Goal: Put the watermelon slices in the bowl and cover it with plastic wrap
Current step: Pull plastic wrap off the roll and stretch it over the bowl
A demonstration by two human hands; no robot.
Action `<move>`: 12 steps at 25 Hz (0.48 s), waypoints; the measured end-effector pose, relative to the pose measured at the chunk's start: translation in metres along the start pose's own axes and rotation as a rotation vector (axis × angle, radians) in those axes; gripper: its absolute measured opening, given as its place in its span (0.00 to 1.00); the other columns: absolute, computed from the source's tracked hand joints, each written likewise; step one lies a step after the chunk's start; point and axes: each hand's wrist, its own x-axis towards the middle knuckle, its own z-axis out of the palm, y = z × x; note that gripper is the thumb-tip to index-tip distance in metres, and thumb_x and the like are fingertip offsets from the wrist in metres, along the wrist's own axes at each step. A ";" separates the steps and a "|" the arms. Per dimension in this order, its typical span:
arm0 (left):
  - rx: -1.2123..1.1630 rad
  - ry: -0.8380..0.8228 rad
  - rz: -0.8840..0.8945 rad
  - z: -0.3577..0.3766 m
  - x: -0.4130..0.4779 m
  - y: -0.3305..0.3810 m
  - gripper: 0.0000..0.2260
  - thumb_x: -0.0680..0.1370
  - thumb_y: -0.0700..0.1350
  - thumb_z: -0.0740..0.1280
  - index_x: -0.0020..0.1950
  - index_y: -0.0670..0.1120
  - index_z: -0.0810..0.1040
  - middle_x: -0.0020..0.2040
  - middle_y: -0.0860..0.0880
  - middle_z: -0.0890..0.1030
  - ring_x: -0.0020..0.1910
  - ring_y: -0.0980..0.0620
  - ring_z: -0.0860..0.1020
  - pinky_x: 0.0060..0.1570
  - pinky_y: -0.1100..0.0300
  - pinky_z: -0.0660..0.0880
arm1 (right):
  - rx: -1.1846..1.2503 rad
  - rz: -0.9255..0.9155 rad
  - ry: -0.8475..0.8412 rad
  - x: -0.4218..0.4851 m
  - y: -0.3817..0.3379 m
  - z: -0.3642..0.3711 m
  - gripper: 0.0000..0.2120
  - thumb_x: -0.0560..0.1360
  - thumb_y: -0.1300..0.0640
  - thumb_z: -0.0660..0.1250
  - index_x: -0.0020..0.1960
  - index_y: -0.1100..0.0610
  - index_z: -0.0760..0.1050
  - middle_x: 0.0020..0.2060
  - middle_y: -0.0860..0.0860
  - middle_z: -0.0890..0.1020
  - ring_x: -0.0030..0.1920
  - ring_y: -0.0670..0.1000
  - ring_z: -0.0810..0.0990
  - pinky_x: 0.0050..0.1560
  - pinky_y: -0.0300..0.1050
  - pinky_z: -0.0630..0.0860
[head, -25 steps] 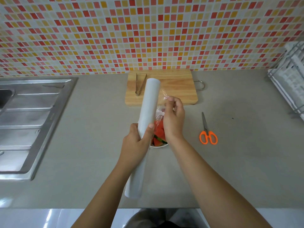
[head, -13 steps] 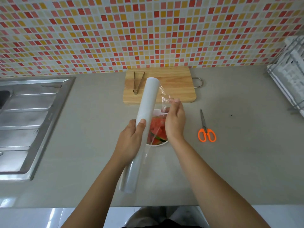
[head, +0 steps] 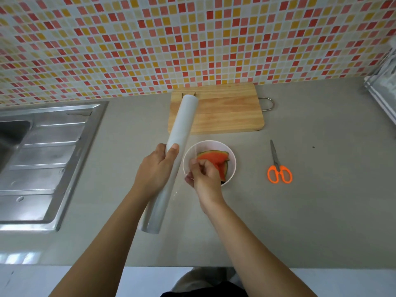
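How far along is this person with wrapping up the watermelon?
Done: the watermelon slices already lie in the white bowl. In hand: the left hand grips the plastic wrap roll beside the bowl while the right hand pinches at the film's edge. Left: pulling the film across, cutting it, perhaps with the orange scissors, and sealing it.

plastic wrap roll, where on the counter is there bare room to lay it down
Bare counter lies between the sink drainboard and the left hand holding the plastic wrap roll, and right of the orange scissors toward the dish rack. It is crowded around the bowl, right hand and cutting board.
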 end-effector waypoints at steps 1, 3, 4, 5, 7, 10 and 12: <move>-0.001 0.003 -0.002 0.000 0.002 0.001 0.18 0.80 0.61 0.53 0.36 0.51 0.64 0.35 0.51 0.73 0.36 0.51 0.72 0.35 0.54 0.65 | 0.004 -0.012 0.011 0.000 -0.002 0.001 0.09 0.78 0.55 0.62 0.40 0.57 0.71 0.34 0.51 0.75 0.29 0.39 0.76 0.36 0.34 0.77; -0.020 -0.003 0.010 0.001 0.007 0.003 0.17 0.80 0.61 0.53 0.37 0.51 0.64 0.36 0.51 0.74 0.36 0.51 0.72 0.35 0.54 0.65 | 0.067 0.050 -0.044 -0.001 -0.002 0.002 0.10 0.78 0.51 0.60 0.46 0.56 0.73 0.38 0.50 0.78 0.35 0.39 0.79 0.39 0.36 0.77; -0.030 -0.007 0.022 0.001 0.009 0.005 0.17 0.80 0.61 0.53 0.37 0.51 0.64 0.36 0.51 0.74 0.37 0.52 0.73 0.35 0.55 0.65 | 0.097 0.100 -0.105 -0.002 0.000 0.003 0.11 0.78 0.49 0.60 0.51 0.56 0.74 0.43 0.50 0.80 0.41 0.41 0.81 0.42 0.38 0.78; -0.035 -0.010 0.031 0.001 0.011 0.007 0.17 0.80 0.61 0.53 0.38 0.51 0.65 0.36 0.52 0.74 0.37 0.53 0.73 0.34 0.56 0.65 | 0.094 0.133 -0.166 -0.004 0.002 0.003 0.12 0.77 0.48 0.61 0.55 0.55 0.74 0.48 0.50 0.81 0.47 0.43 0.82 0.44 0.40 0.77; -0.037 -0.012 0.035 -0.002 0.017 0.009 0.17 0.80 0.61 0.53 0.38 0.51 0.66 0.37 0.51 0.75 0.37 0.54 0.73 0.34 0.57 0.65 | 0.056 0.125 -0.223 -0.006 0.007 0.002 0.11 0.77 0.50 0.63 0.55 0.54 0.76 0.48 0.51 0.81 0.49 0.44 0.81 0.46 0.40 0.77; -0.056 -0.020 0.021 -0.005 0.024 0.011 0.18 0.79 0.62 0.53 0.38 0.50 0.65 0.36 0.51 0.74 0.36 0.54 0.72 0.33 0.57 0.64 | 0.088 0.108 -0.170 -0.006 0.006 0.003 0.03 0.77 0.56 0.64 0.45 0.55 0.74 0.42 0.51 0.77 0.41 0.43 0.81 0.43 0.38 0.78; -0.069 -0.016 0.016 -0.005 0.027 0.011 0.19 0.79 0.62 0.53 0.38 0.50 0.66 0.36 0.51 0.74 0.36 0.54 0.72 0.33 0.57 0.64 | 0.088 0.105 -0.156 -0.005 0.003 0.007 0.05 0.78 0.56 0.62 0.43 0.54 0.70 0.40 0.49 0.76 0.36 0.42 0.80 0.39 0.36 0.77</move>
